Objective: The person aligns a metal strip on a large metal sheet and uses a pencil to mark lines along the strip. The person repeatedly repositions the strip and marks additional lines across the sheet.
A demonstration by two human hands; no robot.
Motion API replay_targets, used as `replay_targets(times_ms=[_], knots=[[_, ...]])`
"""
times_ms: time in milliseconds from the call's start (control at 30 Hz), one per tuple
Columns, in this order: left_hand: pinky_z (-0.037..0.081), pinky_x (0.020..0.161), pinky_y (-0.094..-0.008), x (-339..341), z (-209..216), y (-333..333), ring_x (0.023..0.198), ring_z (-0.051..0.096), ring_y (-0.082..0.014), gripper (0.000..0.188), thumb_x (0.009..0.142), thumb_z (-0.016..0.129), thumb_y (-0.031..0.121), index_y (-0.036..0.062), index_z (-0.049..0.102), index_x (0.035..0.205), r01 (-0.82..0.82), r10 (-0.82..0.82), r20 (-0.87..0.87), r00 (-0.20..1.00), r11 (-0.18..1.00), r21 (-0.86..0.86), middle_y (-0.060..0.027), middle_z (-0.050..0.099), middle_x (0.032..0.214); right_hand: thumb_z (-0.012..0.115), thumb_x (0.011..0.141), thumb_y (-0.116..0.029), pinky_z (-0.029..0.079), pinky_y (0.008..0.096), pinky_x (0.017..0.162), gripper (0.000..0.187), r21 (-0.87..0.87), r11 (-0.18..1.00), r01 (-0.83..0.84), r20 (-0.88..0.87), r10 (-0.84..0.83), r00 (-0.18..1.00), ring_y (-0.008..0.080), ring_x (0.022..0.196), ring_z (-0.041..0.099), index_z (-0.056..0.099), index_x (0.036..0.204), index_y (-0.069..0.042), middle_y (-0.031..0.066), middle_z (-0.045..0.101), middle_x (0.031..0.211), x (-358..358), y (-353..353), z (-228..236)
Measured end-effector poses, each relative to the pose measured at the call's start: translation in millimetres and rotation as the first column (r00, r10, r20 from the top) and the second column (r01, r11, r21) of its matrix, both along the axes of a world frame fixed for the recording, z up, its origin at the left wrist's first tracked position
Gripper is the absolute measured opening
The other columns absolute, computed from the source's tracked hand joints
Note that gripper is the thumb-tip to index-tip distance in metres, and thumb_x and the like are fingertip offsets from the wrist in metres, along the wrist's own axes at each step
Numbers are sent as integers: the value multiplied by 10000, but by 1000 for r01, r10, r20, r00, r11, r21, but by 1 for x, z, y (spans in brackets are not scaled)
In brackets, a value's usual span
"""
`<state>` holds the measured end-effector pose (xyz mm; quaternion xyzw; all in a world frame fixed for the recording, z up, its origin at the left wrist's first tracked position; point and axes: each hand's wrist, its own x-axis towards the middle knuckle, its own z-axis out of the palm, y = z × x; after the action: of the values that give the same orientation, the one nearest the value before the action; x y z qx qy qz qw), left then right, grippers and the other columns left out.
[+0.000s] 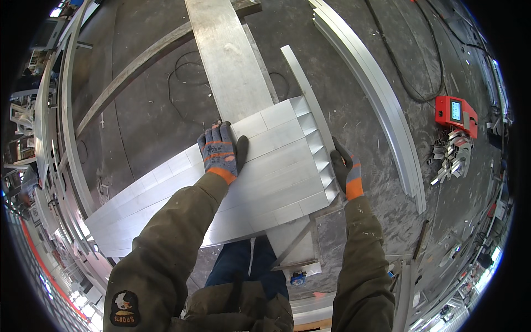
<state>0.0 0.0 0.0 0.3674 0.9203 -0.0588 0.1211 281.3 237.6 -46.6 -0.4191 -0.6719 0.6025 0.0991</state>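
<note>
Several silver aluminium profiles (271,160) lie side by side in a slanting row, their open ends lined up on the right. My left hand (220,149), in a grey and orange work glove, rests flat on top of them near the far edge, fingers stretched. A long, narrow metal bar (310,91) runs along the profiles' open ends and sticks out past the far corner. At its near part my right hand (347,169), gloved alike, grips the bar with the thumb toward the profiles. The fingers on its underside are hidden.
A wide metal beam (229,61) supports the profiles. Long curved profiles (381,105) lie on the floor to the right. Beyond them are a red device (457,116) with a screen, a pile of metal offcuts (453,156) and a black cable (406,88). A steel frame (127,72) stands left.
</note>
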Motion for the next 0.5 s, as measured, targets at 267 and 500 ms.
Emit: replay_targets(times_ms=[267, 500], knots=[[356, 1150, -543, 5, 12, 10, 1353, 504, -412, 599, 1020, 571, 458, 19, 535, 1426, -37, 33, 26, 999, 979, 199, -240, 565, 1424, 660, 1063, -255, 451, 380, 1146, 455, 18, 1000, -4, 57, 2, 998, 303, 1387, 593, 634, 1442, -5, 204, 664, 1440, 0, 3, 4], [333, 1166, -550, 3, 8, 6, 1364, 498, -401, 592, 1022, 570, 461, 51, 527, 1446, 25, -17, -38, 999, 975, 219, -220, 556, 1450, 624, 1080, -324, 461, 376, 1142, 508, 118, 989, -90, 60, 84, 995, 291, 1383, 593, 604, 1482, -14, 174, 659, 1455, 2, 3, 0]])
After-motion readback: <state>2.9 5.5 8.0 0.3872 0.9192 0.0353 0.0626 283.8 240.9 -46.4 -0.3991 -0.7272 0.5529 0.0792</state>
